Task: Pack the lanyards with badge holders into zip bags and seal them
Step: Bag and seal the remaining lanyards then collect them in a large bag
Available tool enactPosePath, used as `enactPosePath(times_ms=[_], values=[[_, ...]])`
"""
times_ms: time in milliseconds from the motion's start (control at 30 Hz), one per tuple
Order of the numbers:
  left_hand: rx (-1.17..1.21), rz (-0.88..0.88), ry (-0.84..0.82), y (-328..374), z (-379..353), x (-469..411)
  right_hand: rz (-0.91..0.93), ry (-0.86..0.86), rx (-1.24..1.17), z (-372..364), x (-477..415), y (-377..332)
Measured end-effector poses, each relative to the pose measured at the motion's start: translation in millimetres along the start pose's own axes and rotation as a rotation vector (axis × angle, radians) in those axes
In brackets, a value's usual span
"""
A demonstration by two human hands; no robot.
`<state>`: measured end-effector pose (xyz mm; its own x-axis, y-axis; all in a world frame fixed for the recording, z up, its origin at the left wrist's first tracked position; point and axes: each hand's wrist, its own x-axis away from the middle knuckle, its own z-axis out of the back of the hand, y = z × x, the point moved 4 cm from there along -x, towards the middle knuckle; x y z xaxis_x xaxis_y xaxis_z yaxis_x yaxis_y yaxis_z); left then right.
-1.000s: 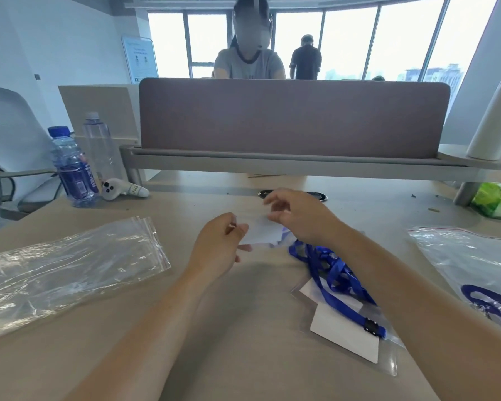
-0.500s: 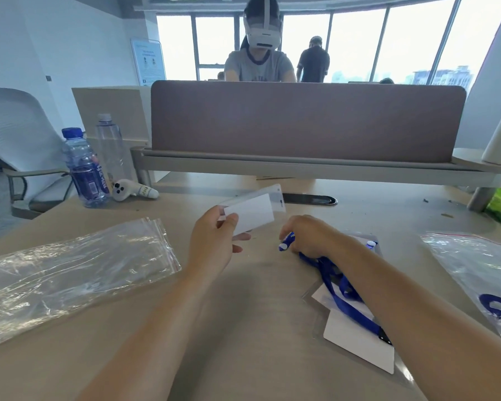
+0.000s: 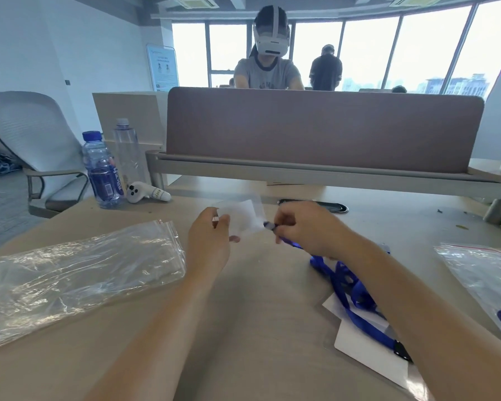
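Left hand (image 3: 211,241): raised over the worktop (image 3: 258,342), thumb and fingers pinching the left edge of a clear badge holder (image 3: 243,219) with a white card inside; the holder is clear of the surface and blurred. Right hand (image 3: 310,230): fingers curled, pinching the end of a blue lanyard (image 3: 366,328) just beside the holder's right edge; whether that end touches the holder cannot be told. The lanyard's strap trails from the right hand down to a loose tangle on the worktop under the right forearm, where a black clip (image 3: 401,351) lies on a second badge holder (image 3: 365,351), flat and also carrying a white card. Stack of zip bags (image 3: 78,273): clear, with red seal lines, lying flat to the left of the left forearm, well apart from the hands. Filled zip bag (image 3: 486,282): at the right edge of the worktop, with blue strap visible inside. Far left of the worktop: a blue-capped water bottle (image 3: 103,169) and a clear bottle (image 3: 127,151), both upright and side by side, with a white controller (image 3: 146,193) lying just beside them. Behind them: a brown divider panel (image 3: 315,128), a white chair (image 3: 26,131) at left, and a person wearing a white headset (image 3: 271,43) beyond the panel.
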<state>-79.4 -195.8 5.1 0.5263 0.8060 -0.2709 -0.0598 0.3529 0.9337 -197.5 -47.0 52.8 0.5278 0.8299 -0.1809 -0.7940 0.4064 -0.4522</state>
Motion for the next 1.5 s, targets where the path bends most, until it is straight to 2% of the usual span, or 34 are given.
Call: enactPosePath(times_ms=[167,333,533,900,1300,1500], values=[[-0.042,-0.074,0.021,6,1,-1,0.025,0.190,-0.307,34,9,-38],[0.172,0.033,-0.106,20,-9,8,-0.077,0.250,-0.561,39,16,-31],[0.232,0.003,-0.218,22,-20,15,-0.086,0.205,-0.396,27,11,-26],[0.088,-0.038,-0.205,28,-25,28,-0.088,0.211,-0.221,7,4,-22],[0.042,-0.031,-0.136,21,-22,24,-0.108,0.254,-0.275,-7,2,-21],[-0.028,-0.096,-0.130,19,-21,19,-0.106,0.295,-0.247,-8,3,-20]])
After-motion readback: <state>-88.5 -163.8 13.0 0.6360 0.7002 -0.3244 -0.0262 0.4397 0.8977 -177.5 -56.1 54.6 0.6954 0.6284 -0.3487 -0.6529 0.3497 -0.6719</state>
